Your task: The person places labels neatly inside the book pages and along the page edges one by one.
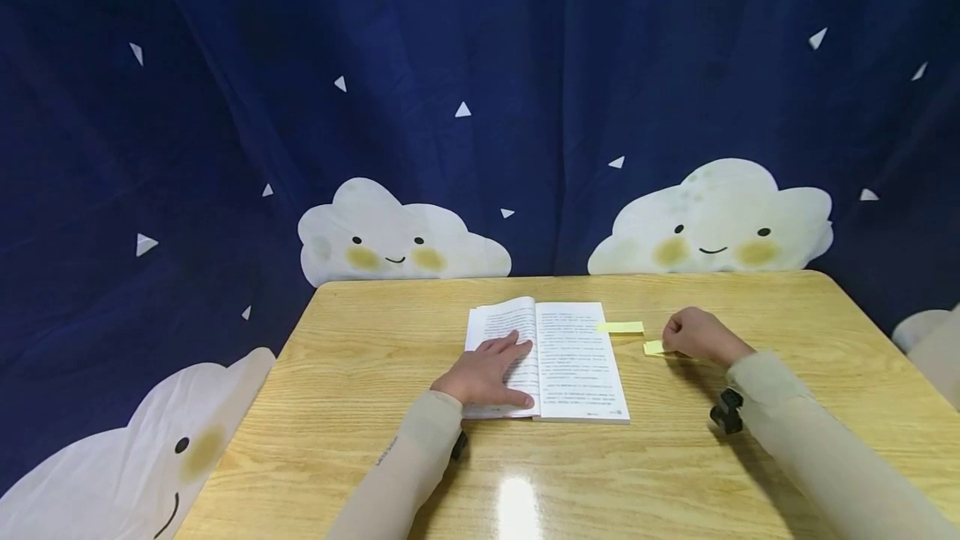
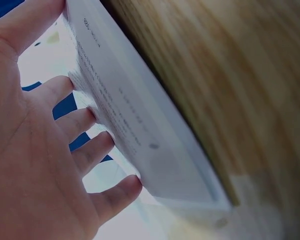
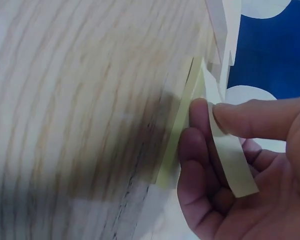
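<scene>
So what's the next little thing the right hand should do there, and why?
I'd suggest the right hand gently pull the yellow strip away from its pad. Thumb and finger pinch the strip, which bends away from the pad, but one end seems joined to it. The left hand rests on the open book.

On one wooden surface (image 1: 360, 340), one open book (image 1: 577, 365), one pad of yellow sticky notes (image 3: 181, 117) and two yellow sticky strips (image 1: 626, 327) are counted. One left hand (image 1: 487, 369), one right hand (image 1: 697, 334), two sleeves (image 1: 832, 448) and four printed clouds (image 1: 397, 232), two only partly visible, are also seen.
</scene>
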Demonstrator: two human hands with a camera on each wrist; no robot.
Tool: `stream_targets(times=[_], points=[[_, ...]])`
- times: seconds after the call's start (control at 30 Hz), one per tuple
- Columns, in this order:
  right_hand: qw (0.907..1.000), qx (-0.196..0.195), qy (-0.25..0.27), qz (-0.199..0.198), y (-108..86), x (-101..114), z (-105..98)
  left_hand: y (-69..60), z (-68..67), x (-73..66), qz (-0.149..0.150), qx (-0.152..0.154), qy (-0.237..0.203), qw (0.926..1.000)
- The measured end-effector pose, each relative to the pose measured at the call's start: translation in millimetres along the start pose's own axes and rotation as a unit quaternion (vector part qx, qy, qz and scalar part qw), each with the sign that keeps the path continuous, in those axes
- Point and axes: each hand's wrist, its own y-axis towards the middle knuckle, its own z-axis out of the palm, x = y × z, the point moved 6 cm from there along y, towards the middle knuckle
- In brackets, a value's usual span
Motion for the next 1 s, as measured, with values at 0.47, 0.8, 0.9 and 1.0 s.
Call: stream_targets(times=[0.47,0.8,0.9,1.0], points=[[0.9976,0.003,0.065,-0.023,3.8,14.7,19.3,2.9,2.4,1.8,0.002,-0.003,0.005,1.0],[0.9981,-0.029,0.049,-0.024,3.0,21.8,27.5,0.7,0.6,0.3,0.001,0.0,0.001,1.0],[0.9975,-0.033,0.059,-0.023,1.9,26.2,31.4,0.8,0.4,0.5,0.001,0.001,0.001,1.0],[0.9969,-0.039,0.065,-0.021,1.4,31.8,34.9,0.7,-0.1,0.6,0.001,0.0,0.001,1.0]])
